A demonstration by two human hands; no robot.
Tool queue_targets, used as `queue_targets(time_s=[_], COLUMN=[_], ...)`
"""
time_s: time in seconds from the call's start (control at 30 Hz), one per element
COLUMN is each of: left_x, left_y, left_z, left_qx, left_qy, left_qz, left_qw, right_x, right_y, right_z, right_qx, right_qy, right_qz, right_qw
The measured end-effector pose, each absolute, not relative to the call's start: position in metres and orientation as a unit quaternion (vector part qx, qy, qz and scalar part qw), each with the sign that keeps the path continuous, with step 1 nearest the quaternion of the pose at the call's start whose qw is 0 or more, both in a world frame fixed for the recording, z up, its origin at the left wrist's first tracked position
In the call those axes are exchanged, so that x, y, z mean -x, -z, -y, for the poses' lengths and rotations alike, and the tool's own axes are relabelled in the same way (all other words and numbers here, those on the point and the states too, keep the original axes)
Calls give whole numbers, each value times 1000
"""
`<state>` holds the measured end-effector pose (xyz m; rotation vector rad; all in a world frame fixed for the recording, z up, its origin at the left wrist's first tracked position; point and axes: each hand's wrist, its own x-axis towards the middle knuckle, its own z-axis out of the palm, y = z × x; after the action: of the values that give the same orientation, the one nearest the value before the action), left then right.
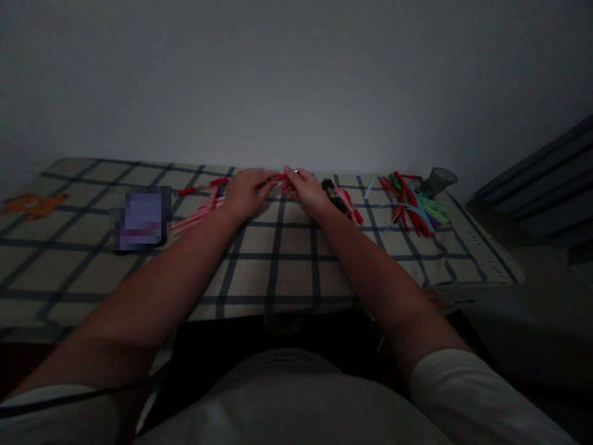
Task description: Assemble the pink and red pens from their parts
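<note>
My left hand (250,191) and my right hand (303,190) meet near the far edge of the table, fingers pinched. Between their fingertips is a slim red pen (281,177), mostly covered by the fingers. Just left of my left hand lies another red pen (204,185) with a clear middle. Several pink sticks (197,217) are spread beside my left wrist. Next to my right wrist, black pens (334,194) lie with red pens (354,210), partly behind the forearm.
A checked cloth (250,272) covers the table, which meets a plain wall (296,86). Far right is a pile of coloured strips (412,207), with a dark cup (438,181) tilted beside it. A blurred-out dark-edged device (142,219) lies at left.
</note>
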<state>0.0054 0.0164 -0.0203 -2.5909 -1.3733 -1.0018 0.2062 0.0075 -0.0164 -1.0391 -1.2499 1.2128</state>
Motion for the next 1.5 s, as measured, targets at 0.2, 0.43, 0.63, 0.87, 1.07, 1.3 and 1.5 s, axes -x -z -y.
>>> queue_targets(time_s=[0.2,0.43,0.63,0.87,1.07,1.3,1.5], left_x=[-3,-2,-3,-2,-3,-1,-3], left_y=[22,27,25,23,22,24,23], left_z=[-18,-25,-22,-20,-20,-22,-19], left_qx=[821,834,844,863,859,837,841], left_qy=[337,326,300,275,301,342,329], left_qz=[459,444,443,421,412,425,428], left_qw=[28,33,38,49,30,33,24], right_x=[-214,-216,-214,-210,-207,-205,-209], right_y=[21,21,20,16,14,19,22], right_z=[-14,-17,-15,-10,-6,-12,-19], right_qx=[408,421,438,442,444,416,389], right_qy=[-484,-481,-490,-504,-480,-483,-486], right_qz=[535,537,516,525,534,523,535], right_qw=[559,551,549,524,537,566,571])
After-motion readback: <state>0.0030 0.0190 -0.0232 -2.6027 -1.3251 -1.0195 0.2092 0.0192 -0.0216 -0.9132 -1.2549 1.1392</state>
